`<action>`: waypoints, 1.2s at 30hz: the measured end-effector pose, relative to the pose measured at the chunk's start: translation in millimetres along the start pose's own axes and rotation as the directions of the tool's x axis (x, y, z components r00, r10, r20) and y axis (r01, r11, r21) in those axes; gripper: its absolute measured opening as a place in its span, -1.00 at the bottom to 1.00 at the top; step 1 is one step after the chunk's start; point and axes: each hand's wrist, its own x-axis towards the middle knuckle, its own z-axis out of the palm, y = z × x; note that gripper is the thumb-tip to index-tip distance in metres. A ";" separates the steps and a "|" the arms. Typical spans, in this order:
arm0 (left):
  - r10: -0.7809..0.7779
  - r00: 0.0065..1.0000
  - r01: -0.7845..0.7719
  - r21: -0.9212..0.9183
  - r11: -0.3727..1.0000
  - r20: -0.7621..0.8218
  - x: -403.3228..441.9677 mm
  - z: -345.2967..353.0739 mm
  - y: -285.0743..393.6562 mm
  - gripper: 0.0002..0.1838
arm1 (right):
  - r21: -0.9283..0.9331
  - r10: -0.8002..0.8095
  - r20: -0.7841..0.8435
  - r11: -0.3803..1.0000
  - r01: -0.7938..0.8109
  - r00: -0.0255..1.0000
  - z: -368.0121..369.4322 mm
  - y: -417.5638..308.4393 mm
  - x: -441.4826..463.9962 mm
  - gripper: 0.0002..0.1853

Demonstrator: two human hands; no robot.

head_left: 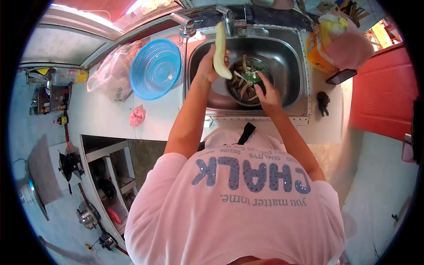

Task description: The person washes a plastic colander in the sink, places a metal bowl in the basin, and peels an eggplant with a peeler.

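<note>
My left hand is closed around a long, pale, peeled vegetable, held upright and slightly curved over the left side of the sink. Its lower end points toward the bowl. My right hand is over the right part of a round bowl in the sink, its fingers closed about a small green tool that is partly hidden. Brown and whitish strips of peel lie in the bowl below.
The steel sink has two taps behind it. Left on the counter are a blue basket, a plastic bag and a pink crumpled cloth. To the right stand an orange container and a dark scrubber.
</note>
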 end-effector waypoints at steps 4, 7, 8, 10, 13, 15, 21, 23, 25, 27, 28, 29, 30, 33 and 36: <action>-0.081 0.990 0.061 0.166 0.984 0.119 -21.2 15.1 -6.7 -0.56 | -0.102 0.149 0.147 0.986 -0.135 0.978 5.4 56.5 7.6 -0.45; -0.047 0.992 -0.006 0.423 0.906 0.116 -43.7 15.9 -5.8 -0.58 | 0.140 0.155 0.066 0.977 -0.163 0.986 -3.4 35.2 10.7 -0.51; -0.027 0.992 -0.040 0.524 0.851 0.120 -51.3 21.0 -1.9 -0.58 | 0.204 0.183 0.084 0.959 -0.196 0.980 -11.7 22.6 14.9 -0.54; 0.008 0.989 -0.109 0.684 0.721 0.150 -65.1 32.3 9.0 -0.58 | 0.441 0.291 0.190 0.828 -0.347 0.938 -33.0 -6.2 22.9 -0.71; -0.003 0.980 -0.164 0.818 0.551 0.199 -83.6 45.9 21.1 -0.55 | 0.737 0.167 0.152 0.638 -0.224 0.974 -45.7 -27.2 33.3 -0.79; 0.011 0.967 -0.232 0.863 0.448 0.254 -88.4 49.0 24.1 -0.56 | 0.706 0.130 0.229 0.660 -0.257 0.965 -57.6 -39.5 39.3 -0.76; 0.071 0.927 -0.355 0.922 -0.156 0.369 -101.7 66.3 27.9 -0.58 | 0.524 0.091 0.396 0.795 -0.306 0.914 -60.6 -76.1 41.1 -0.72; 0.031 0.914 -0.361 0.847 -0.391 0.404 -109.4 80.8 33.3 -0.58 | 0.490 0.099 0.400 0.817 -0.304 0.911 -55.1 -72.7 40.5 -0.76; 0.048 0.890 -0.379 0.794 -0.475 0.453 -111.4 81.6 31.3 -0.58 | 0.488 0.082 0.388 0.827 -0.280 0.918 -45.9 -62.6 40.0 -0.79; 0.056 0.872 -0.382 0.749 -0.540 0.486 -113.9 83.5 28.0 -0.58 | 0.450 0.074 0.337 0.863 -0.230 0.939 -38.0 -55.9 38.8 -0.82; 0.058 0.868 -0.379 0.734 -0.564 0.493 -115.0 85.2 25.4 -0.58 | 0.430 0.069 0.312 0.879 -0.206 0.948 -33.3 -52.7 38.8 -0.83; 0.059 0.864 -0.375 0.718 -0.587 0.500 -116.0 86.2 23.3 -0.58 | 0.443 0.085 0.278 0.872 -0.206 0.957 -27.2 -48.4 39.0 -0.84; 0.078 0.847 -0.385 0.708 -0.592 0.525 -116.4 85.3 21.6 -0.59 | 0.457 0.102 0.243 0.865 -0.206 0.965 -20.2 -44.0 39.3 -0.84; 0.116 0.813 -0.404 0.696 -0.594 0.571 -115.6 78.4 18.6 -0.60 | 0.512 0.172 0.168 0.826 -0.235 0.971 -8.1 -40.8 37.2 -0.85; 0.116 0.808 -0.412 0.694 -0.590 0.578 -114.0 73.0 21.3 -0.60 | 0.545 0.207 0.106 0.806 -0.231 0.972 2.8 -37.9 38.1 -0.85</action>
